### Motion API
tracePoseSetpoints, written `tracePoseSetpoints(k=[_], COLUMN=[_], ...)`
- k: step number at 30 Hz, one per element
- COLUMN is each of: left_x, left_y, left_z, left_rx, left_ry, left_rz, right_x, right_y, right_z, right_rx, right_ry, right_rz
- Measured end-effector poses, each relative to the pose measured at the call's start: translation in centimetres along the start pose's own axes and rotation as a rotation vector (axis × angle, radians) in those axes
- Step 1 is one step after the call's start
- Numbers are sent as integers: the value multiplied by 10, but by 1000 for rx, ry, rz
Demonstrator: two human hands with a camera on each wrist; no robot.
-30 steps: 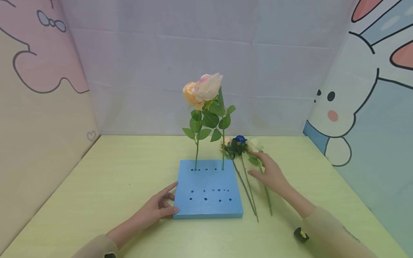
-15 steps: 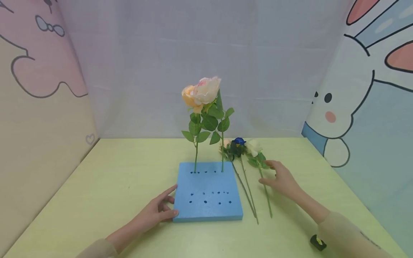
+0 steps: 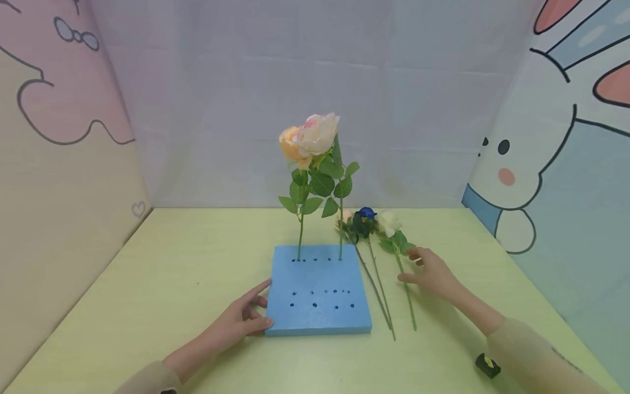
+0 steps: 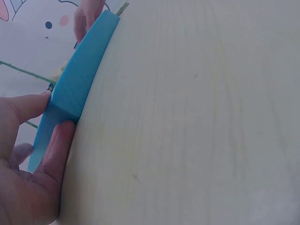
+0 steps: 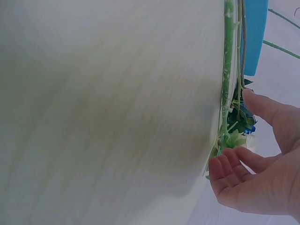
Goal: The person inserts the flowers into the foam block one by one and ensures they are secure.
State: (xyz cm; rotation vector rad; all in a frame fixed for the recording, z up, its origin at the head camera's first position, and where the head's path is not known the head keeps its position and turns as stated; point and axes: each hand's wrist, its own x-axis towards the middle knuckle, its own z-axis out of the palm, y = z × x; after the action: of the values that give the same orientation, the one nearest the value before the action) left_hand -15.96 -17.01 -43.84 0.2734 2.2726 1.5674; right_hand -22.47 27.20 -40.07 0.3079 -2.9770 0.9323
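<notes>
Pale yellow table, blue block (holes on top), three flowers

pale yellow-green table, plain lilac backdrop, cartoon rabbit on right wall

No text, label, brand, number or sign can be read in any view.

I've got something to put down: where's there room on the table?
The table is bare between the left wall, the blue block and the left hand. There's another free patch between the right hand and the right wall. It's crowded right of the block, where three flowers lie.
</notes>
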Motion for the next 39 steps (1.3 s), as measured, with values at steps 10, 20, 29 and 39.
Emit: tracePoseSetpoints(k=[10,20,29,39], left_x=[0,-2,-1,0], left_y=[2,2,3,2], left_z=[0,0,0,-1], left_rx=[-11,-4,17,14], left_ry=[-6,-5,2,-4], left_rz=[0,-3,2,11], right_x=[2,5,8,9], right_y=[6,5,1,-1], right_z=[2,5,3,4], right_rx=[-12,-18,-18,26], right_ry=[-59,-102,-137,-151], right_rz=[-3,2,35,9])
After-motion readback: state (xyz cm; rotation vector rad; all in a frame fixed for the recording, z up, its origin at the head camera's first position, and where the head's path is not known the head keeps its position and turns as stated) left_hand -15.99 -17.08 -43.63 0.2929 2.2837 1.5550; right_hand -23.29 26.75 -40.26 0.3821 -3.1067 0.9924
